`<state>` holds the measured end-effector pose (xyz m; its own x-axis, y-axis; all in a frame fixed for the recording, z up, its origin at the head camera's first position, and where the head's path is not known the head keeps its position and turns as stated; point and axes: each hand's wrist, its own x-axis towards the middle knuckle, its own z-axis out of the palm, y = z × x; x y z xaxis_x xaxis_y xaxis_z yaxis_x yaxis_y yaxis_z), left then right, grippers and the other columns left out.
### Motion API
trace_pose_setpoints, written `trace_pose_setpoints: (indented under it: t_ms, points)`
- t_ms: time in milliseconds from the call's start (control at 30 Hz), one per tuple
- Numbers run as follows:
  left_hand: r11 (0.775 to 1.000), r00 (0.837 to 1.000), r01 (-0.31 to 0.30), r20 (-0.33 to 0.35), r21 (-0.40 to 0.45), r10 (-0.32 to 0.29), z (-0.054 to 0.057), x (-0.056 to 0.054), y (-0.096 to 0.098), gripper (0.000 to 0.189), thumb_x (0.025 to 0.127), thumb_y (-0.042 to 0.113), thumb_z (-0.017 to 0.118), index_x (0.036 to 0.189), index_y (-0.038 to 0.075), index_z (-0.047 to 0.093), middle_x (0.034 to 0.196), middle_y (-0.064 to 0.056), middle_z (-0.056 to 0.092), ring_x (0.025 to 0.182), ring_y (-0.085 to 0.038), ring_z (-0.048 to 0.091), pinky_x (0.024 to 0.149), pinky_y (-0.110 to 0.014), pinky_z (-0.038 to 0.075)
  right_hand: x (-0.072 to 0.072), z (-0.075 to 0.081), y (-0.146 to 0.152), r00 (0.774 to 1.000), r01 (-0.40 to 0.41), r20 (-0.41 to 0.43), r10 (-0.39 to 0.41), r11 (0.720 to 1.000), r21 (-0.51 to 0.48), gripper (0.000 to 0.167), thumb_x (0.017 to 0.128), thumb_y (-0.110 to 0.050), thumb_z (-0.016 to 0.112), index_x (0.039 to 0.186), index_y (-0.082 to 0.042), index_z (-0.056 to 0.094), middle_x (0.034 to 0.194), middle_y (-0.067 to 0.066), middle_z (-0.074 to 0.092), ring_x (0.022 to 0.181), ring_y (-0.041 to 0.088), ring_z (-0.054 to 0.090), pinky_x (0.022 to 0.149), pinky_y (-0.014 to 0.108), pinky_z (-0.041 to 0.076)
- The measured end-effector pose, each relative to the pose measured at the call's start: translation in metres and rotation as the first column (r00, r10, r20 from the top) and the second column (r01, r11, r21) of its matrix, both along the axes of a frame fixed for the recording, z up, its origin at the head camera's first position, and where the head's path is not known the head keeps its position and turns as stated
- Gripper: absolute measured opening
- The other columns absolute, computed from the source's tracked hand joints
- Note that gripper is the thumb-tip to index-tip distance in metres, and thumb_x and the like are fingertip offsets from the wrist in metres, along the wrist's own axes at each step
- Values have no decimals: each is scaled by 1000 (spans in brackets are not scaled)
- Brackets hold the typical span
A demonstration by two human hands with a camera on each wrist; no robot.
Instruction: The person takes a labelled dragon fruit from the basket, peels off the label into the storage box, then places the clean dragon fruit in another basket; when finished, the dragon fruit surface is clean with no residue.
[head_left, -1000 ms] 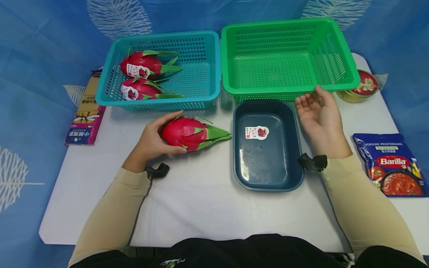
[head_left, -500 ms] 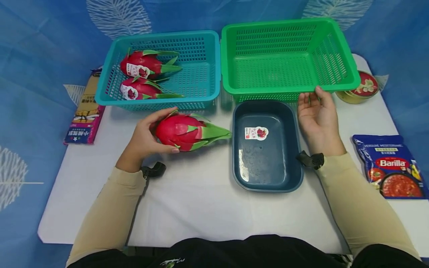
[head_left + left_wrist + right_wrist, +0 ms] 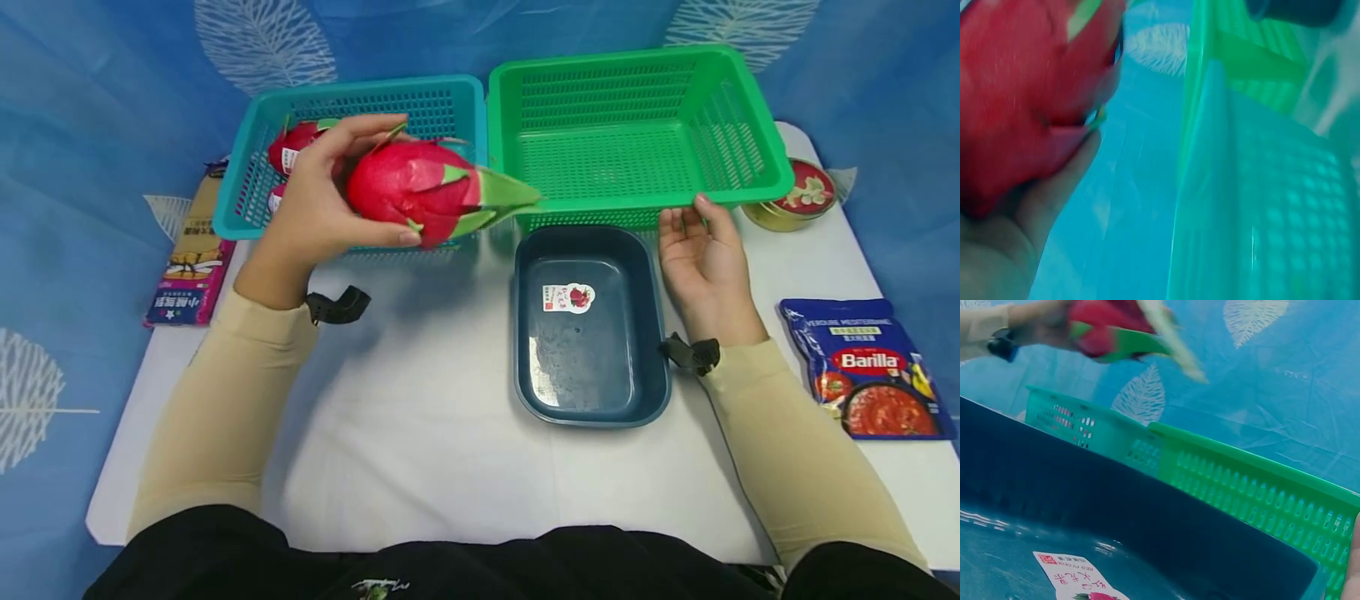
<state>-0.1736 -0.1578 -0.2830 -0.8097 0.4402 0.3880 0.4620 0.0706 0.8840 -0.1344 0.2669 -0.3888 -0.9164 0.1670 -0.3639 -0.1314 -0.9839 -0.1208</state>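
My left hand (image 3: 311, 204) grips a red dragon fruit (image 3: 416, 190) with a green leafy tip that points right. It is raised over the front of the teal basket (image 3: 431, 104). Inside that basket, two labelled dragon fruits, one farther back (image 3: 296, 143) and one nearer (image 3: 276, 198), are partly covered by the hand. In the left wrist view, thumb and palm press against the held fruit (image 3: 1016, 81). Palm up, my right hand (image 3: 705, 271) lies beside the dark blue tub (image 3: 585, 358), fingers loosely bent and fingertips right at the green basket's (image 3: 600, 158) front rim. It holds nothing.
A dragon fruit sticker (image 3: 568, 298) lies on the tub's floor. Left of the teal basket is a long snack box (image 3: 187, 267). To the right are a tin (image 3: 802, 200) and a blue Barilla pouch (image 3: 870, 371). White cloth (image 3: 420, 433) covers the table.
My left hand has lifted the dragon fruit off the tabletop and carried it away from me, over the teal basket's front. The right hand has hardly moved.
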Motion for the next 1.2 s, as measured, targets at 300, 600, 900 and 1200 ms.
trace_pose_setpoints:
  t_ms: [300, 600, 900, 1200]
  points:
    - [985, 969, -100, 212, -138, 128, -16, -59, 88, 88, 79, 11, 95, 154, 15, 48, 152, 0, 48, 136, -17, 46, 98, -37, 56, 3, -8, 1, 1000, -16, 25, 16, 1000, 14, 24, 89, 19, 70, 103, 5, 56, 88, 20, 60, 78, 34, 64, 74, 43, 62]
    - [952, 976, -63, 181, -300, 122, -21, -86, 147, 94, 76, 25, 98, 155, 19, 48, 150, 2, 49, 133, -13, 47, 96, -30, 56, 1, -7, -2, 1000, -10, -15, 11, 999, 41, 23, 91, 18, 69, 105, 5, 56, 90, 20, 60, 78, 33, 63, 74, 41, 61]
    - [823, 997, -22, 51, -568, 61, -30, -93, 190, 96, 78, 47, 92, 156, 17, 45, 148, 1, 52, 133, -12, 47, 96, -25, 52, 1, -4, -1, 1000, -7, -15, 8, 999, 51, 22, 92, 17, 68, 105, 4, 56, 90, 20, 60, 79, 32, 63, 74, 41, 61]
    - [831, 992, 121, 101, -543, -78, -37, -95, 199, 96, 80, 45, 92, 156, 15, 42, 148, 0, 49, 131, -13, 47, 94, -23, 53, -2, -3, -2, 1000, 3, -16, -1, 998, 70, 23, 92, 17, 69, 107, 4, 57, 90, 20, 60, 79, 31, 64, 75, 40, 62]
